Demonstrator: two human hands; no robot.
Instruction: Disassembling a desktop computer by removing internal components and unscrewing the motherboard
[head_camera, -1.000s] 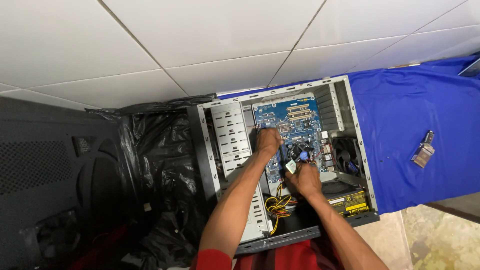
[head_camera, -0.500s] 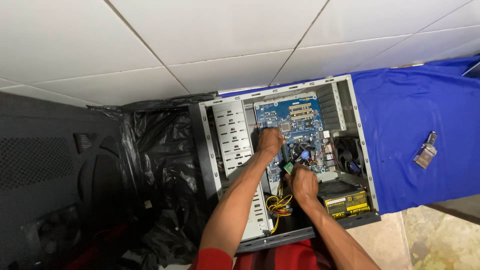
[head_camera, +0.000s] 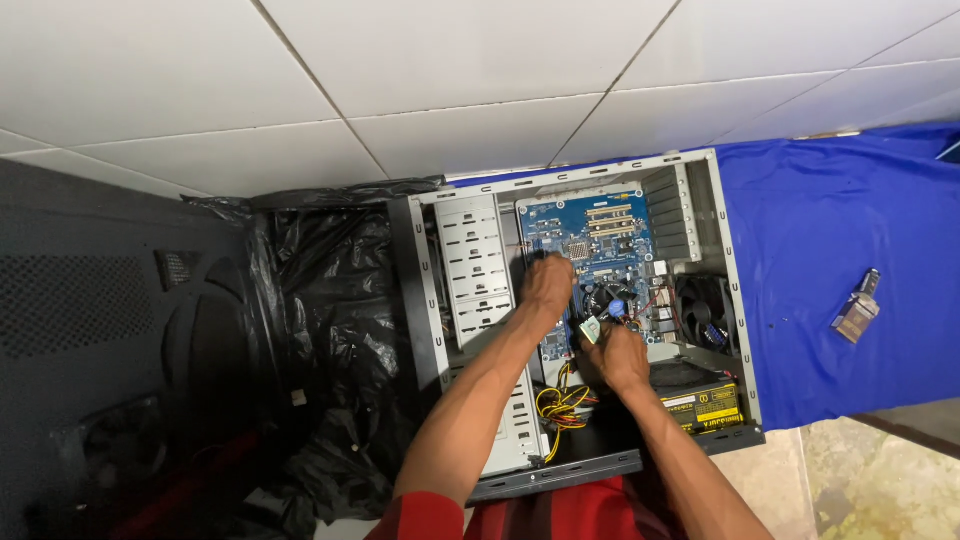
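Observation:
An open grey computer case (head_camera: 428, 290) lies on its side, showing a blue motherboard (head_camera: 600, 235) with a round black cooler fan (head_camera: 608, 298). My left hand (head_camera: 547, 282) rests fingers-down on the left edge of the motherboard, beside the drive bay cage (head_camera: 475, 265). Just below the cooler fan, my right hand (head_camera: 618, 357) pinches a small square chip (head_camera: 590, 330) between its fingertips. Whether the left hand grips anything is hidden under its fingers.
A power supply with a yellow label (head_camera: 705, 405) and yellow cables (head_camera: 560, 408) fill the case's near end. A rear case fan (head_camera: 703, 310) sits at the right. Blue cloth (head_camera: 840, 230) carries a small metal object (head_camera: 856, 312). Black plastic sheeting (head_camera: 320, 330) and a black panel (head_camera: 110, 330) lie left.
My right hand has moved slightly up toward the cooler fan with the small chip. The left hand has stayed on the motherboard's left edge.

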